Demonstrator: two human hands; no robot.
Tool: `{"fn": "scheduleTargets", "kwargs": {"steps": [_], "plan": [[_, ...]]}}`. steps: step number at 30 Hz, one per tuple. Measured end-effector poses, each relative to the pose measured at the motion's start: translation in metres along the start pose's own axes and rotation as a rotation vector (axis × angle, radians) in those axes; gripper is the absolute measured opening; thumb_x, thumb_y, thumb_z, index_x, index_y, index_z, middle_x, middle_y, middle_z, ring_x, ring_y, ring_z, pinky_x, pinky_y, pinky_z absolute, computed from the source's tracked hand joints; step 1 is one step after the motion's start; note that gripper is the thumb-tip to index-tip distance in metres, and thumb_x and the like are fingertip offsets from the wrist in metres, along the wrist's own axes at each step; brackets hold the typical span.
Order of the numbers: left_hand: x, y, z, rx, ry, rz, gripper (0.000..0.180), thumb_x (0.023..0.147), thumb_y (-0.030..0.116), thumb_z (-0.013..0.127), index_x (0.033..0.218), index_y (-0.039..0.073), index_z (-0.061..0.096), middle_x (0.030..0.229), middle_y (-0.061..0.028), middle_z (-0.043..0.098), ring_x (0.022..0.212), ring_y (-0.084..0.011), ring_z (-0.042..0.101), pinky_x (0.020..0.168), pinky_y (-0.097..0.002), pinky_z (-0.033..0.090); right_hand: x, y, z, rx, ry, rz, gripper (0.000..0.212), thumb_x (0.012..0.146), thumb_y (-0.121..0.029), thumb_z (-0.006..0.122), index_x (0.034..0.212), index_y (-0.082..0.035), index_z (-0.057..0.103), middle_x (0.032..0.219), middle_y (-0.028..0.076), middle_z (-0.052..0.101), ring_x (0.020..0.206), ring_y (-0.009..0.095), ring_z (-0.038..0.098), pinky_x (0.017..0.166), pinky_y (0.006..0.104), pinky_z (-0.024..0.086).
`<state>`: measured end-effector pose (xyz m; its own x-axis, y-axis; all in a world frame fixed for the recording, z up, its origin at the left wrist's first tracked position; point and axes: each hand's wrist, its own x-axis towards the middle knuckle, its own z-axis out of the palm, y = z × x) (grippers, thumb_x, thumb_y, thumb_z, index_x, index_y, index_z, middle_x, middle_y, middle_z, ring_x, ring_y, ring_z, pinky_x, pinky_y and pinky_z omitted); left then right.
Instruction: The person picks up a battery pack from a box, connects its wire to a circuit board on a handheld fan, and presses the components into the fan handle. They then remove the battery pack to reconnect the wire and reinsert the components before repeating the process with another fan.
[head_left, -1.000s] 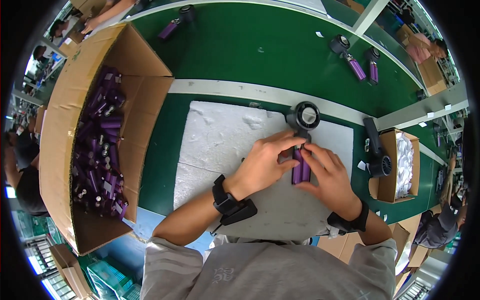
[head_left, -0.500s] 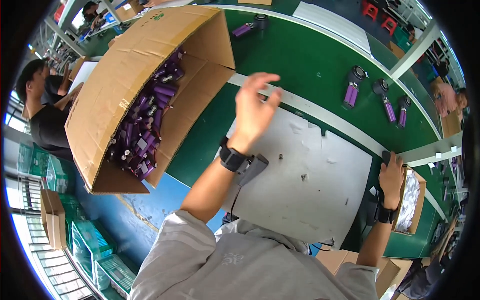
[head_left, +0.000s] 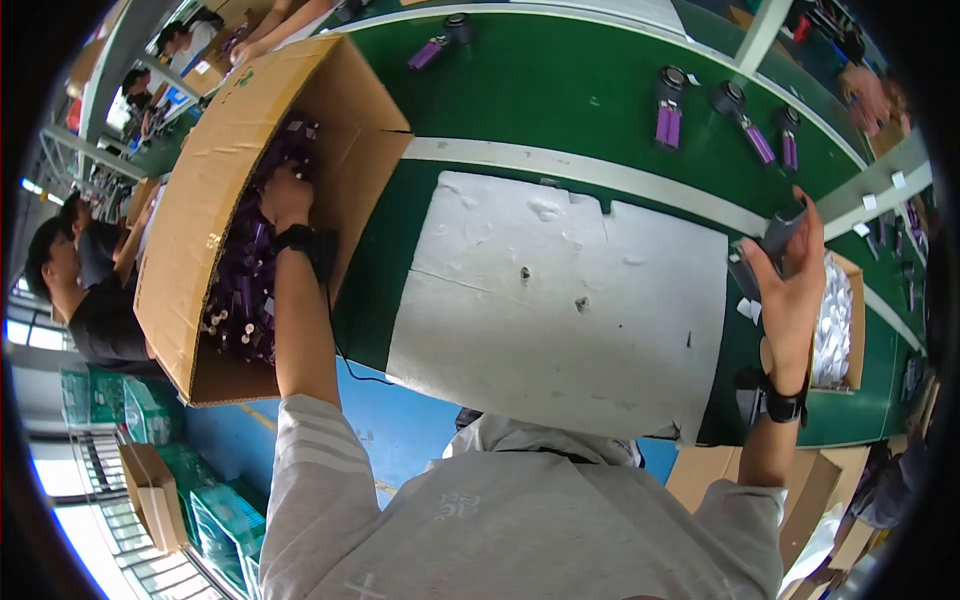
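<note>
My left hand (head_left: 287, 195) reaches into a large cardboard box (head_left: 190, 220) tipped on its side at the left. Purple cylindrical packs (head_left: 245, 285), like wired battery packs, fill the box. The fingers are hidden among them, so whether the hand grips one is unclear. At the right, my right hand (head_left: 793, 290) holds a dark grey plastic piece (head_left: 782, 232) between thumb and fingers. A white foam sheet (head_left: 560, 310) lies between my hands, with small dark marks in its surface.
Black round-headed units with purple packs (head_left: 669, 110) lie along the back of the green table (head_left: 540, 85). A small carton of silvery-white pieces (head_left: 835, 320) stands beside my right forearm. A pale strip (head_left: 560, 170) crosses the table. Green crates (head_left: 215, 515) stand at lower left; other people work nearby.
My left hand has moved left from above the foam sheet into the cardboard box. My right hand has shifted slightly up, and the dark grey piece now shows more fully.
</note>
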<state>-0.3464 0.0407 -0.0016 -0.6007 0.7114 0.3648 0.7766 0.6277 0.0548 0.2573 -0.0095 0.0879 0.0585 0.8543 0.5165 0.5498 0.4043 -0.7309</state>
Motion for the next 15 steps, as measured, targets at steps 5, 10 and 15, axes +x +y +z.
{"fn": "scheduleTargets", "kwargs": {"steps": [5,10,15], "plan": [[0.015,0.001,0.000,0.034,0.117,0.119,0.030,0.081,0.027,0.064,0.111,0.024,0.070,0.104,-0.0149,0.069,0.097,-0.0368,0.065,0.085,-0.0450,0.053,-0.027,0.024,0.021,0.080,-0.190,-0.197,0.029,0.072,0.010,0.071,0.093,-0.003,0.057,0.098,0.016,0.062,0.086,0.027,0.062,0.077,0.0278,0.049],[-0.014,0.023,-0.046,-0.044,0.134,0.104,0.029,0.084,0.026,0.065,0.112,0.019,0.070,0.107,-0.0164,0.068,0.099,-0.0378,0.064,0.084,-0.0463,0.052,-0.048,0.029,0.033,0.018,-0.486,-0.509,0.023,0.068,0.006,0.073,0.078,-0.004,0.055,0.098,0.011,0.061,0.090,0.029,0.062,0.077,0.0324,0.052],[-0.073,0.063,-0.087,-0.179,0.405,0.340,0.028,0.085,0.017,0.068,0.112,0.011,0.070,0.099,-0.0167,0.071,0.087,-0.0306,0.069,0.072,-0.0404,0.053,-0.062,0.026,0.042,0.075,-0.688,-0.467,0.023,0.067,0.003,0.073,0.084,-0.006,0.059,0.100,0.009,0.061,0.089,0.031,0.062,0.077,0.0355,0.053]]}}
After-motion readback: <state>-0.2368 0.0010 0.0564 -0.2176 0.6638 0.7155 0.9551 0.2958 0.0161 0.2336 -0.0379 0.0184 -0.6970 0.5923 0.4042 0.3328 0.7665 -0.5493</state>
